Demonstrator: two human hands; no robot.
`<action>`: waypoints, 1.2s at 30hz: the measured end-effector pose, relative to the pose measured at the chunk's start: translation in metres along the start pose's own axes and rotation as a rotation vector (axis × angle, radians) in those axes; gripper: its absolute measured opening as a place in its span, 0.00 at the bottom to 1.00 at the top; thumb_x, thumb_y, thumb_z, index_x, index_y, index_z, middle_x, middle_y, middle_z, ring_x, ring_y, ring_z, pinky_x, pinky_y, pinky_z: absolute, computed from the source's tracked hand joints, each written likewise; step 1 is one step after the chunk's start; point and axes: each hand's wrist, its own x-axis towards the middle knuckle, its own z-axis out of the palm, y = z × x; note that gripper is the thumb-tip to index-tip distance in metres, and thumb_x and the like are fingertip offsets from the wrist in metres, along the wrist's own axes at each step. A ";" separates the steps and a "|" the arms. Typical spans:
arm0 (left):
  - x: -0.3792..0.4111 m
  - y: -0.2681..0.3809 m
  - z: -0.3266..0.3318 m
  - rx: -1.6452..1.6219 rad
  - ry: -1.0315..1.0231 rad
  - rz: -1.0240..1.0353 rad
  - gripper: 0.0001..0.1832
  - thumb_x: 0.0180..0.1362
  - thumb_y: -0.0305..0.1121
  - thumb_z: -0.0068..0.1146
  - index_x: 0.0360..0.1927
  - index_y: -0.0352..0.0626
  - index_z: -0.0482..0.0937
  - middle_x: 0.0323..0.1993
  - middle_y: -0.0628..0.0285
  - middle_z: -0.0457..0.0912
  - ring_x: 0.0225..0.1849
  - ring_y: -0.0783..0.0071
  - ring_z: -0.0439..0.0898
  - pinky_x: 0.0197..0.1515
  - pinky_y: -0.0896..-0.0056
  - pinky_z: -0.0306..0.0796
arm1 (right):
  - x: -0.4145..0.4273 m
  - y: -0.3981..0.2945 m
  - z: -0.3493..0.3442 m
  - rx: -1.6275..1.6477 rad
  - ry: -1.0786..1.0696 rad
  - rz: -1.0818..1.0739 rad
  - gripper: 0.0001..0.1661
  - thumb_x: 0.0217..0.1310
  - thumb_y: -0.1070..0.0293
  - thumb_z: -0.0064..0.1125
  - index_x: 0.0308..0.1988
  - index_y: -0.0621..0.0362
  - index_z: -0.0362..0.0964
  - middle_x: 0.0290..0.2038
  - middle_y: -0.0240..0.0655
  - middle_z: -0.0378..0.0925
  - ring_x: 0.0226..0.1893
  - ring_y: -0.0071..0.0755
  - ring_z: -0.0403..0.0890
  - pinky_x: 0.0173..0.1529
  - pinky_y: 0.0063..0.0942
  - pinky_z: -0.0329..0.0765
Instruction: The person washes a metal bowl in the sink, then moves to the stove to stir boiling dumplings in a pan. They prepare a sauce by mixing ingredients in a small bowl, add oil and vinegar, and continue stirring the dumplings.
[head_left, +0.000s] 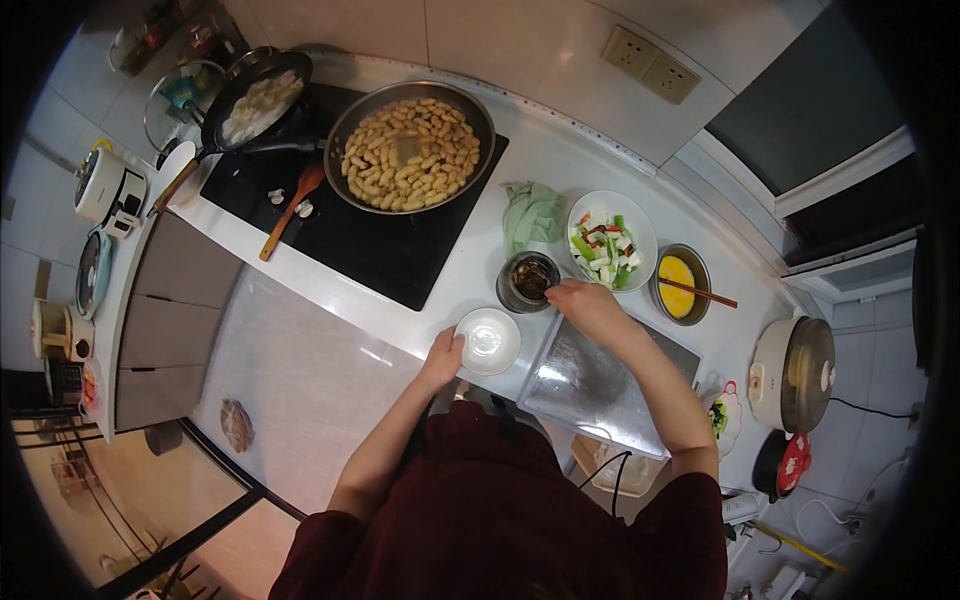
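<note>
My left hand (442, 358) grips the near-left rim of a small white bowl (489, 343), fingers partly under it. The bowl looks bare inside and sits at the counter's front edge. My right hand (594, 306) reaches to the right rim of a dark round pot (528, 282) with dark brown contents. Its fingertips are drawn together at the rim; whether they pinch the rim or a utensil is hidden. Behind the pot lies a crumpled green cloth (531, 214). A white bowl of cut white and green vegetables with red bits (613, 247) stands right of the pot.
A frying pan of peanuts in their shells (411, 157) sits on the black cooktop (375, 259), beside a wooden spatula (292, 212). Right of my hands are a metal bowl of beaten egg (677, 285) with chopsticks, a grey sink cover (592, 382) and a lidded cooker (787, 373).
</note>
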 end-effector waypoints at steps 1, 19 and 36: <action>0.000 0.001 0.000 -0.011 0.006 0.013 0.27 0.63 0.41 0.37 0.55 0.24 0.65 0.54 0.38 0.69 0.58 0.50 0.67 0.61 0.64 0.59 | 0.001 -0.001 0.001 0.011 0.020 0.002 0.06 0.54 0.72 0.50 0.32 0.59 0.72 0.31 0.41 0.75 0.31 0.45 0.79 0.35 0.37 0.77; 0.050 0.087 -0.021 0.095 0.062 0.393 0.24 0.64 0.40 0.36 0.55 0.31 0.67 0.50 0.40 0.71 0.55 0.48 0.69 0.58 0.59 0.61 | -0.007 -0.001 -0.003 -0.024 -0.013 0.277 0.08 0.56 0.70 0.50 0.30 0.62 0.75 0.27 0.46 0.78 0.28 0.46 0.81 0.34 0.38 0.77; 0.108 0.112 0.002 -0.269 -0.518 0.162 0.40 0.64 0.62 0.12 0.64 0.39 0.57 0.63 0.57 0.61 0.66 0.66 0.56 0.67 0.63 0.47 | -0.025 -0.039 0.009 0.609 0.436 0.361 0.13 0.60 0.70 0.50 0.45 0.60 0.72 0.32 0.40 0.77 0.28 0.39 0.79 0.34 0.32 0.76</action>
